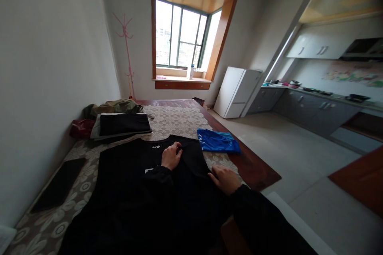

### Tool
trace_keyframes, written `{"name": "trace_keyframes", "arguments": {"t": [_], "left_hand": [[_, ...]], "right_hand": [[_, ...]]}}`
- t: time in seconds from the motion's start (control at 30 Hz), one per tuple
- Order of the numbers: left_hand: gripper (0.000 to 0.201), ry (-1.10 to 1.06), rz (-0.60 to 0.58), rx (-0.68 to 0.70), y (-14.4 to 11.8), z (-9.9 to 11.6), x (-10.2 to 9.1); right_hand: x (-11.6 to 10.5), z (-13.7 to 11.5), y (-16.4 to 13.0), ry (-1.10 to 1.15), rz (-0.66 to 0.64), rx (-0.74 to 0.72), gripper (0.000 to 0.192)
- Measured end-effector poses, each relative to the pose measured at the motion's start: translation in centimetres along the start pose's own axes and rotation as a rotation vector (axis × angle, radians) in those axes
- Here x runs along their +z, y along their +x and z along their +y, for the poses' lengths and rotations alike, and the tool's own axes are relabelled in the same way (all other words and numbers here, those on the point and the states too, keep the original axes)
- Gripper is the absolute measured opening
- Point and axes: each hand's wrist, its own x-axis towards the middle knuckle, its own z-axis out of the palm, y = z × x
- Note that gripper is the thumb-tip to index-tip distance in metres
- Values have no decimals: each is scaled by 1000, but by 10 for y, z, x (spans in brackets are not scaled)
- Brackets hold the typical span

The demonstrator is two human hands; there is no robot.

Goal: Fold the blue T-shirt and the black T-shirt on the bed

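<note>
Black garment [125,175] spread flat on the table [257,171], small white logo at collar, left hand [171,156] loosely curled on it, right hand [225,178] flat at its edge

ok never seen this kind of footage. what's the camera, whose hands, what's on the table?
One camera, worn on a person's head, looking forward and down. No robot: both hands are theirs. The left hand rests near the collar of a black shirt spread flat on a patterned tablecloth. The right hand presses the shirt's right edge. Neither grips anything. Also on the table: a folded blue garment and a pile of folded clothes by the wall.
</note>
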Motion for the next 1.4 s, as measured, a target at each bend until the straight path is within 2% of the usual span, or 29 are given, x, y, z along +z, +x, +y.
{"name": "trace_keyframes", "arguments": {"t": [0.2, 0.5, 0.57, 0.63, 0.7, 0.77, 0.93, 1.07, 1.2, 1.27, 1.33, 1.4], "left_hand": [[20, 22, -10, 49, -2, 1, -1], [15, 16, -2, 100, -3, 1, -1], [15, 5, 3, 95, -3, 1, -1], [15, -7, 7, 85, -2, 1, -2], [15, -20, 9, 76, -2, 1, -2], [16, -35, 6, 71, -2, 1, -2], [20, -77, -8, 58, 0, 1, 0], [20, -136, -8, 37, 1, -1, 1], [20, -243, 13, 11, 2, -3, 2], [20, -309, 15, 20, 3, -2, 4], [22, -372, -3, 58, 4, 0, 7], [27, -406, -23, 106, 4, 2, 10]], "right_hand": [[-2, 6, 8, 11, -118, 97, 24], [-18, 19, 12, 124, -130, 61, 23], [-20, 17, 5, 196, -97, 6, 29], [-19, 15, -3, 233, -39, -115, 46], [-15, 13, -10, 184, 18, -235, 51], [-8, 11, -14, 106, 61, -273, 55], [4, 2, -7, 71, 151, -121, 59], [7, -7, 1, 96, 136, -83, 60], [7, -10, 2, 100, 148, 39, 66], [5, -14, 2, 95, 203, 39, 74], [3, -18, 4, 123, 248, -31, 80], [3, -20, 8, 262, 261, -69, 67]]}}
